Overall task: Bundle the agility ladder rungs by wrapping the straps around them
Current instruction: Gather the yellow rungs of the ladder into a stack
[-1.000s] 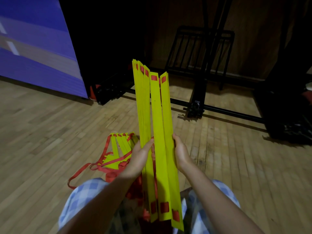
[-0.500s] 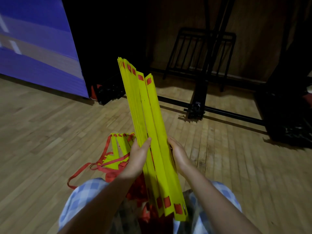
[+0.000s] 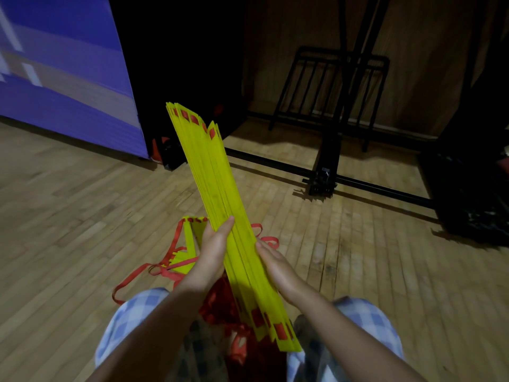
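Between the hands, the yellow rungs stand as a tilted stack; the left hand and right hand clasp its sides. Squaring the ends before pulling up the red straps below seems wise.

No legible text, label, brand, number or sign appears anywhere in the head view. The rungs carry only plain red patches above and below the grip, without characters. The purple panel, up and to the left of the grip, shows pale stripes but no lettering. A small fitting on the black frame, to the right of the grip, is too small to read.
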The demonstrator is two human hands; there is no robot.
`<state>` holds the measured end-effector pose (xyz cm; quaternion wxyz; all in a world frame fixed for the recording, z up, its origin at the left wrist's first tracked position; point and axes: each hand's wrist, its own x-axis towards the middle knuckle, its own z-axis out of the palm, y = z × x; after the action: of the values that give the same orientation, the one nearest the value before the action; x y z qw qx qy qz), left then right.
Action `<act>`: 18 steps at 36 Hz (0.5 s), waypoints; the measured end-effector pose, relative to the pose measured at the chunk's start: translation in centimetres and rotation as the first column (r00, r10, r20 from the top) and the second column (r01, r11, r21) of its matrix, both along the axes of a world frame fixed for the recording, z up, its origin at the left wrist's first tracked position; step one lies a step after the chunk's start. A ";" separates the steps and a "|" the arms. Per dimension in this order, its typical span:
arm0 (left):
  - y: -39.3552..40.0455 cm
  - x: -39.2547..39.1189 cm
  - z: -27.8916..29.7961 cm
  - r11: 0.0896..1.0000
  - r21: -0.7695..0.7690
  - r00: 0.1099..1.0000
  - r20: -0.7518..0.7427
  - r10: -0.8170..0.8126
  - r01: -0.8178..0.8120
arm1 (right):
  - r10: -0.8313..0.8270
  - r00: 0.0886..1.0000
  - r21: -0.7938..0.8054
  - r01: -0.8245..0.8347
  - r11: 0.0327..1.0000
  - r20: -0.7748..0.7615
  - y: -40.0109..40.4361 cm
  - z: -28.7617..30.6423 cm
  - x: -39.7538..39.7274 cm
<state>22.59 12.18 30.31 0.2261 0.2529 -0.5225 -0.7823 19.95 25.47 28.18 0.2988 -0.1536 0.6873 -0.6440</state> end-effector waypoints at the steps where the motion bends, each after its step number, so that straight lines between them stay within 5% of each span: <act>1: 0.0 0.0 0.0 1.000 0.003 1.000 0.011 0.003 -0.003 | -0.003 1.000 0.012 0.003 1.000 -0.006 -0.2 -0.1 0.3; 8: -0.3 0.1 -0.1 0.998 -0.047 0.997 0.051 0.050 -0.048 | -0.052 0.997 0.008 0.053 0.999 -0.056 -1.0 -0.7 1.5; 13: -0.3 0.0 -0.6 0.995 -0.079 0.997 0.058 0.060 -0.055 | -0.109 0.994 -0.147 0.110 0.983 0.015 -0.6 -0.6 1.3; 18: -0.5 -0.1 -0.4 0.998 -0.005 0.997 0.039 0.062 -0.062 | -0.149 0.984 -0.049 0.145 0.988 -0.100 -0.4 -0.9 0.7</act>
<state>22.51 11.69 29.89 0.2405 0.2835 -0.5204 -0.7688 20.64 25.03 27.31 0.2111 -0.1418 0.6979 -0.6695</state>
